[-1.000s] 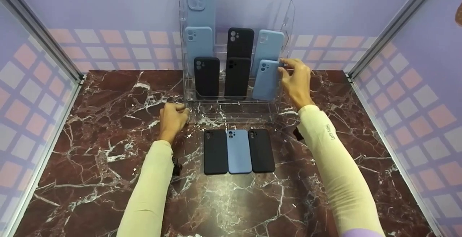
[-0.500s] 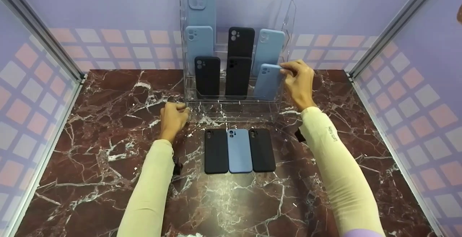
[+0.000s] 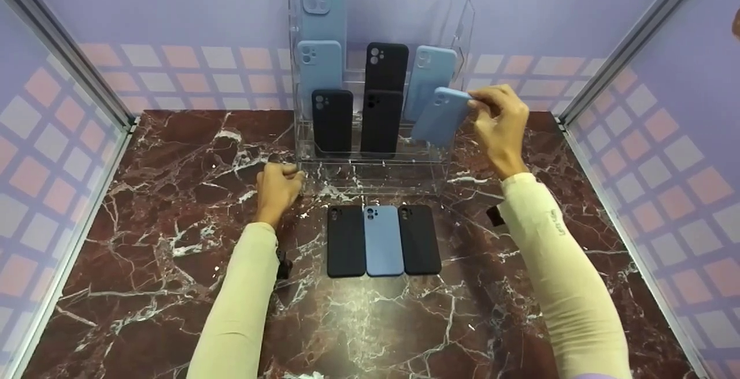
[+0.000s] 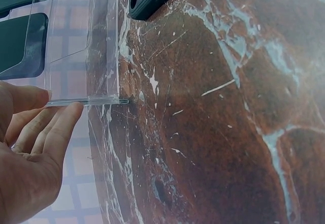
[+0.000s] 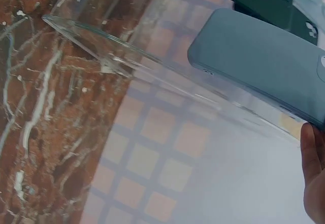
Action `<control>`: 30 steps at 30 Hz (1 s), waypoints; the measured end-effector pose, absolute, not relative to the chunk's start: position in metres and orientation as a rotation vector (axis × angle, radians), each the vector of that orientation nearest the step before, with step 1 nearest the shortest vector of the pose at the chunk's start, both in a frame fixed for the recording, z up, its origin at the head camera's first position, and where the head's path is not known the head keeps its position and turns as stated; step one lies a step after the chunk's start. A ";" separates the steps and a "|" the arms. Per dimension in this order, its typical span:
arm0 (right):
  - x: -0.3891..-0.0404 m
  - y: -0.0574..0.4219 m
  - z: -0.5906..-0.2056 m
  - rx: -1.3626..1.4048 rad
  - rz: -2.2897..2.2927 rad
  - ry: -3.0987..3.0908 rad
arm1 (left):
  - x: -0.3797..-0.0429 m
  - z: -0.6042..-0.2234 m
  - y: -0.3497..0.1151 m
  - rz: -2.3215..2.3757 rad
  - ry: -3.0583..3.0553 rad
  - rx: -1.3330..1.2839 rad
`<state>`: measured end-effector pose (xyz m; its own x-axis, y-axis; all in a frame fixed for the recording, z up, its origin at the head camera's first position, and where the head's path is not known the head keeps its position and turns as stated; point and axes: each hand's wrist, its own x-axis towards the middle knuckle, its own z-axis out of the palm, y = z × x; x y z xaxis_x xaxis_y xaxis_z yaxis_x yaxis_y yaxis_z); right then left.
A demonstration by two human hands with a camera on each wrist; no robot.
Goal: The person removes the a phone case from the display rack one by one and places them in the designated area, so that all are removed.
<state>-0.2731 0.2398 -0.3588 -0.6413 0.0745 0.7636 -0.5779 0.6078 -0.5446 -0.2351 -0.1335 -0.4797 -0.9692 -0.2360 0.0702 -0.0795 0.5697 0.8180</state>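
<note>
My right hand (image 3: pixel 502 125) pinches a light blue phone case (image 3: pixel 442 114) by its upper right corner. The case tilts in front of the right end of a clear acrylic display stand (image 3: pixel 373 171), its lower end raised off the front ledge. In the right wrist view the blue case (image 5: pixel 259 64) hangs at a slant, with fingertips at its edge. My left hand (image 3: pixel 279 191) holds the stand's lower left side; the left wrist view shows thumb and fingers pinching the edge of the clear panel (image 4: pixel 86 101).
Black phone cases (image 3: pixel 332 125) and blue phone cases (image 3: pixel 432 75) lean in the stand's tiers, with a larger blue case (image 3: pixel 324 18) at the top left. In front, a black case (image 3: pixel 346 243), a blue case (image 3: pixel 384 243) and another black case (image 3: pixel 421 243) lie on the marbled table (image 3: pixel 173 286).
My right hand has lifted the blue case out of the bottom right spot, moving it up and to the right with more tilt. The left hand stays in place on the stand.
</note>
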 end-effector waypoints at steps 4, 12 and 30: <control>-0.264 0.241 -0.349 0.402 1.108 -1.976 | -0.236 -0.480 -0.134 -1.361 -2.624 0.275; -0.245 0.249 -0.350 0.388 1.144 -1.957 | -0.235 -0.481 -0.136 -1.355 -2.650 0.304; -0.225 0.298 -0.389 0.330 1.171 -2.490 | -0.235 -0.481 -0.135 -1.294 -2.650 0.302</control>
<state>-0.2254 0.2980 -0.3894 -0.9048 -0.0535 0.4225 -0.3595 0.6276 -0.6906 -0.2346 -0.1352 -0.4811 -0.9638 -0.2576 0.0694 -0.1037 0.6012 0.7923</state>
